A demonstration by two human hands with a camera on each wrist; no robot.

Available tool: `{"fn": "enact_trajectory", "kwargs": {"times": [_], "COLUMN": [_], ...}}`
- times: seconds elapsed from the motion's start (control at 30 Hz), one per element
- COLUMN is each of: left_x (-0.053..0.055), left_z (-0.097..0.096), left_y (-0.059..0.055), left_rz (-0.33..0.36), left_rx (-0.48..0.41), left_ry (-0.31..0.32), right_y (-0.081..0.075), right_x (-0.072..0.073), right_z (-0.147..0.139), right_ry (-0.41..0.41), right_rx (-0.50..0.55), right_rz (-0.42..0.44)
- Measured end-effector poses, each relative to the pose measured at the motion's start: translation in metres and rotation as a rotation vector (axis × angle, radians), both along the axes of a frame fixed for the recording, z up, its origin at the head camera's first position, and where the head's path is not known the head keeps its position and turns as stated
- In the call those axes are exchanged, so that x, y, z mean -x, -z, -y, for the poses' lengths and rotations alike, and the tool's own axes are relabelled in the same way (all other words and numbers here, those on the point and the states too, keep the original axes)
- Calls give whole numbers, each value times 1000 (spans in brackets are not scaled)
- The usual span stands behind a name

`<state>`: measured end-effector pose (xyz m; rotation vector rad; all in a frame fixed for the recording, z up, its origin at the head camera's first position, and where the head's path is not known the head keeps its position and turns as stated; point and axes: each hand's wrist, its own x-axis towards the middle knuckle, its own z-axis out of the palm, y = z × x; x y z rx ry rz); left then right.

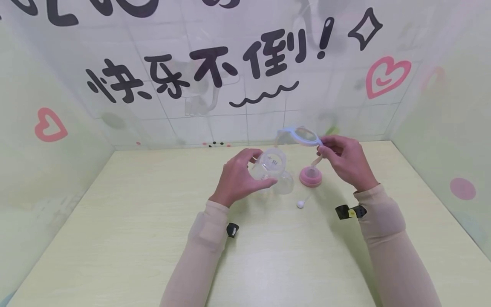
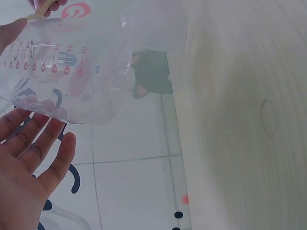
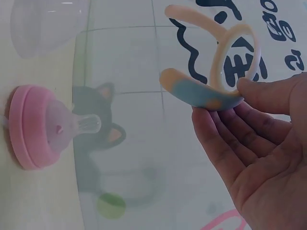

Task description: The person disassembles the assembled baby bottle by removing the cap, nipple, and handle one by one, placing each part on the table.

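My left hand (image 1: 239,177) grips a clear baby bottle (image 2: 67,72) around its side, thumb and fingers on opposite walls. The bottle is tilted, with one round end facing the head camera; measuring marks show in the left wrist view. In my right hand (image 1: 348,161) a two-armed bottle handle (image 3: 189,92) is pinched by one side, raised above the table. It has a ring in the middle and looks blue in the head view, peach and blue in the right wrist view. Below it stands a pink bottle collar (image 1: 310,180) with a clear nipple (image 3: 87,123) pointing up.
A clear dome-shaped cap (image 1: 285,185) stands on the table beside the bottle. In front of the pink collar lies a small white ball (image 1: 301,204) on a thin tube. Printed wall panels (image 1: 192,132) bound the pale wooden table (image 1: 145,238) at the back and sides.
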<state>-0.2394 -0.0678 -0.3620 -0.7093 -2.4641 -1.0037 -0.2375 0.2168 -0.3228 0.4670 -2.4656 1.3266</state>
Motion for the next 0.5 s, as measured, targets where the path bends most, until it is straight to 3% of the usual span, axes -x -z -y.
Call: {"fn": "enact_trajectory", "kwargs": {"times": [0.5], "left_x": [0], "left_z": [0], "left_y": [1], "left_rz": [-2], "left_rx": [3], "left_ry": [2], "right_y": [28], "right_x": [19], "right_z": [-21], "right_ry": [56], "right_rx": [-40], "right_rz": [203]}}
